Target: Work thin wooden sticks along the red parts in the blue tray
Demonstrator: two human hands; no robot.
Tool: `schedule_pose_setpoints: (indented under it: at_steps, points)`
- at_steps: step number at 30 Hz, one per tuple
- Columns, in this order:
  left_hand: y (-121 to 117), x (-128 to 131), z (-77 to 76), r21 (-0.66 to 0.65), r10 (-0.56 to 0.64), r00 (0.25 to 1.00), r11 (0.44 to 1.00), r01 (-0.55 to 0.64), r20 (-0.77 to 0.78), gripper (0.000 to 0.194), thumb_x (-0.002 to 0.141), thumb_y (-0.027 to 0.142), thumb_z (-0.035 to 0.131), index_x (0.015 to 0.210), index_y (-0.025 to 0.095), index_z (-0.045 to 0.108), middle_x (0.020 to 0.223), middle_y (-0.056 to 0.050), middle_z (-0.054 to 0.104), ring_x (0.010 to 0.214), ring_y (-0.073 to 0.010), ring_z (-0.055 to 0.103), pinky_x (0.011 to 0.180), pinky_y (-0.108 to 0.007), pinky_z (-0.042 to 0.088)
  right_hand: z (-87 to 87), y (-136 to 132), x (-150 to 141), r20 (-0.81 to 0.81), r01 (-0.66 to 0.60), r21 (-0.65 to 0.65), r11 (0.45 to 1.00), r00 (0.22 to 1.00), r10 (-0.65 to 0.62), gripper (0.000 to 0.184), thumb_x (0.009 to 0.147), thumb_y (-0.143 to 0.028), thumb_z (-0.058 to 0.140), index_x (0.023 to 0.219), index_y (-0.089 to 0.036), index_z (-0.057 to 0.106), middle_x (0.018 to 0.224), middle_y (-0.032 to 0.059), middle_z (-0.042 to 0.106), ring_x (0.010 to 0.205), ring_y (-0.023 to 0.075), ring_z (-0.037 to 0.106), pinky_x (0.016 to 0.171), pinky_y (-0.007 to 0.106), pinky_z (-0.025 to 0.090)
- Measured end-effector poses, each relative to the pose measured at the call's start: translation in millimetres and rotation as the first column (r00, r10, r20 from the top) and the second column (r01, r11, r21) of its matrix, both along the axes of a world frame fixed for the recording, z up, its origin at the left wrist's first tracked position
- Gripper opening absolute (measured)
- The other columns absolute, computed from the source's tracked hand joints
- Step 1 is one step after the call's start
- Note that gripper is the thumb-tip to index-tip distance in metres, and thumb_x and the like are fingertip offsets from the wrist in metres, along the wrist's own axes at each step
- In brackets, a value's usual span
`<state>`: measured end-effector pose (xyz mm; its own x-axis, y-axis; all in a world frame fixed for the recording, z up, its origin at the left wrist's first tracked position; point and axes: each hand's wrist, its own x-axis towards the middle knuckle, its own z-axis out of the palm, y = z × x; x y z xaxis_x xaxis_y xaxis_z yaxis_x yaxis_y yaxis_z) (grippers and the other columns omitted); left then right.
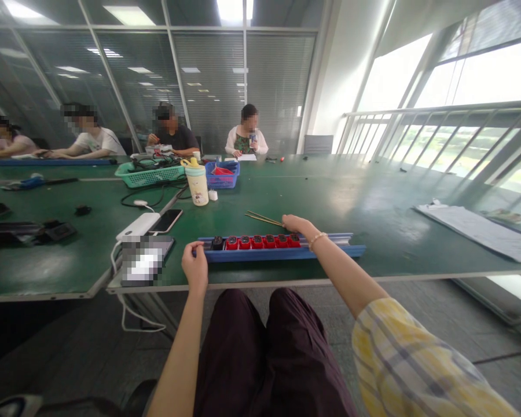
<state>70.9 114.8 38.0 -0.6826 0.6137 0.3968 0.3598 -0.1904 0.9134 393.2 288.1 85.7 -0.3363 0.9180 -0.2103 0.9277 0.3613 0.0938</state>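
A long blue rail (282,253) with a silver upper track lies across the green workbench (330,197), close to its front edge. Along it sit several small red parts (257,242), with one black part (217,242) at the left end. My left hand (195,267) is curled around the rail's left end. My right hand (296,225) lies at the far side of the right end, just above the last red part. Thin wooden sticks (263,218) lie on the bench just left of that hand.
A white power bank (138,226), a phone (167,220) and a blurred object (143,260) lie left of the rail. Behind stand a bottle (197,184), a green basket (150,175) and a blue basket (222,175). Papers (477,229) lie right. Several co-workers sit beyond.
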Motion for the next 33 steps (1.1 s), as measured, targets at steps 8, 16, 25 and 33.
schedule_pose_setpoints:
  at_steps: [8, 16, 25, 33]
  points:
    - [-0.4, 2.9, 2.7, 0.003, -0.008, 1.0, 1.0, 0.008, 0.016, 0.018, 0.079, 0.032, 0.051, 0.083, 0.023, 0.066, 0.089, -0.001, 0.068, 0.091, -0.0195, 0.062, 0.093, -0.034, 0.046, 6.4, 0.9, -9.1, 0.051, 0.011, -0.026, 1.0, 0.999, -0.01, 0.032, 0.093, -0.015, 0.053, 0.116, -0.001, 0.071, 0.12, 0.0248, 0.069, 0.114, 0.0272, 0.068, 0.091, 0.028, 0.052]
    - [-2.4, 5.0, 6.1, 0.007, -0.037, 0.999, 0.999, 0.037, 0.007, 0.019, 0.08, 0.034, 0.052, 0.085, 0.022, 0.067, 0.091, -0.001, 0.069, 0.092, -0.0191, 0.062, 0.094, -0.033, 0.046, 3.1, -5.1, -7.7, 0.023, 0.023, 0.018, 1.0, 0.999, -0.024, 0.036, 0.092, -0.015, 0.055, 0.123, -0.001, 0.067, 0.123, 0.0251, 0.068, 0.114, 0.0268, 0.068, 0.093, 0.027, 0.052]
    - [-1.3, 4.4, 7.0, -0.007, -0.046, 0.999, 0.999, 0.046, -0.007, 0.02, 0.079, 0.034, 0.053, 0.085, 0.022, 0.067, 0.089, -0.002, 0.068, 0.088, -0.0196, 0.061, 0.09, -0.033, 0.047, 2.6, -13.0, -9.2, 0.018, 0.002, 0.056, 0.998, 1.0, -0.003, 0.034, 0.092, -0.013, 0.053, 0.122, 0.0, 0.064, 0.116, 0.0244, 0.071, 0.107, 0.025, 0.071, 0.084, 0.024, 0.052]
    - [-0.9, 5.6, 7.5, -0.026, -0.07, 0.997, 0.997, 0.07, -0.02, 0.02, 0.079, 0.034, 0.053, 0.085, 0.022, 0.066, 0.088, -0.002, 0.068, 0.088, -0.0193, 0.061, 0.088, -0.032, 0.048, 4.5, -16.7, -7.4, 0.005, 0.001, 0.065, 0.998, 1.0, -0.001, 0.029, 0.094, -0.018, 0.054, 0.112, -0.004, 0.072, 0.114, 0.0229, 0.072, 0.108, 0.0232, 0.07, 0.087, 0.022, 0.05]
